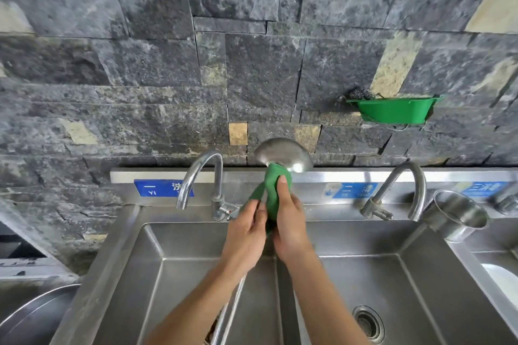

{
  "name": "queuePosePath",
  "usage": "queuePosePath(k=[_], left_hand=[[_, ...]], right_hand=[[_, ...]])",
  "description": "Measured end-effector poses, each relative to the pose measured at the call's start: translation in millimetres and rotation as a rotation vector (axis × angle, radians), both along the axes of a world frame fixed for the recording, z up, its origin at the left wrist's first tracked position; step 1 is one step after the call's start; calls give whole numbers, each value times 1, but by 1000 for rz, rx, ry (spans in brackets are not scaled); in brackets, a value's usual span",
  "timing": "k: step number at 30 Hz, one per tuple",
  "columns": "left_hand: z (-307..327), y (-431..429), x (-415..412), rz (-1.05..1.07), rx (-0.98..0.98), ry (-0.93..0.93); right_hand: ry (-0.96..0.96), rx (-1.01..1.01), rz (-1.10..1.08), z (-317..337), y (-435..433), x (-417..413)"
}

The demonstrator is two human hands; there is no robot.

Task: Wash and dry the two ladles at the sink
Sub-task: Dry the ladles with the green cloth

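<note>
Scene is being lit evenly by soft, diffuse light, moderately bright; source direction is not being revealed. Only faint, soft-edged shadows are being cast inside the sink (pixel 173 260). Mild glare is being thrown off the ladle (pixel 283 152) bowl and the steel backsplash (pixel 336 176); a white patch at the far right edge is being clipped. Strong wide-angle distortion is being shown: stone wall (pixel 252 64) courses are being bowed toward the corners. Upper wall and corners are being smeared by blur. Blue labels (pixel 157 187) are being rendered soft. Green cloth (pixel 273 190) is being kept fairly sharp.
</note>
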State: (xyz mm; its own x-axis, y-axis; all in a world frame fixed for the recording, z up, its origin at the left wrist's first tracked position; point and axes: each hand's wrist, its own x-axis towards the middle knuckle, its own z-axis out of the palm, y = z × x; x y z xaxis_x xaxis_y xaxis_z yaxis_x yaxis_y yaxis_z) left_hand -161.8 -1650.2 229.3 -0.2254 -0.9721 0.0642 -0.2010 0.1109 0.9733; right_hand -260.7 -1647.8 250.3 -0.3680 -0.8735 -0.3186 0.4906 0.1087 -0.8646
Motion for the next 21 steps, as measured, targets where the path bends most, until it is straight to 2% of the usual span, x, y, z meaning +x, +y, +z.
queuePosePath(k=[7, 9, 12, 13, 16, 21], left_hand=[[64, 0, -8, -150, -315, -256], [65, 11, -1, -225, -302, -264], [50, 36, 23, -290, -152, -272], [46, 44, 30, -271, -156, -298], [53, 43, 33, -121, -333, -386], [118, 18, -9, 38, -449, -395]], right_hand=[[-22, -251, 19, 68, 2, -39], [-14, -293, -11, 88, 1, -49], [11, -348, -81, 126, -4, -68], [18, -363, -96, 137, -5, -73], [28, -407, -87, 164, -7, -74], [172, -355, 61, 163, 5, -34]])
